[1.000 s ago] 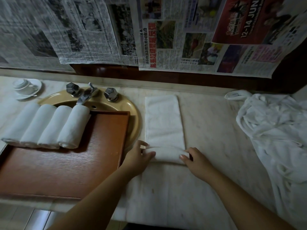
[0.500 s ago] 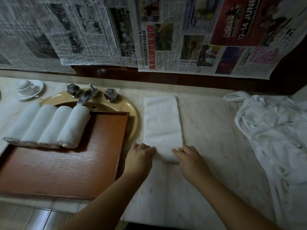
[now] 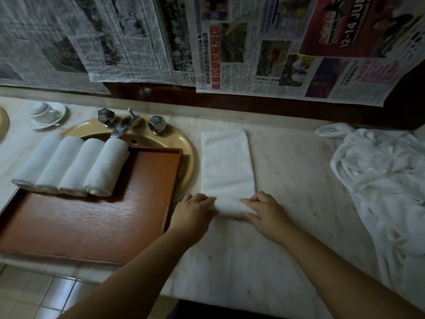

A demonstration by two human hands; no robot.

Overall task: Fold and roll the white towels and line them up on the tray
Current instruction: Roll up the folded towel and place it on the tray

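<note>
Soft, light towel (image 3: 226, 166) — both hands, left hand (image 3: 195, 209) and right hand (image 3: 264, 211), are curling fingers around the roll's ends, the best hold.

Both bare forearms reach forward from the lower edge of the view and converge toward the near, rolled end of the towel (image 3: 230, 207). The left hand (image 3: 192, 211) lies palm down at the roll's left end, fingers curled over it. The right hand (image 3: 264, 212) lies palm down at the roll's right end, its fingers (image 3: 254, 200) bent over the top and the thumb stretched along the near side. The hands sit level with each other, the roll between them.
</note>
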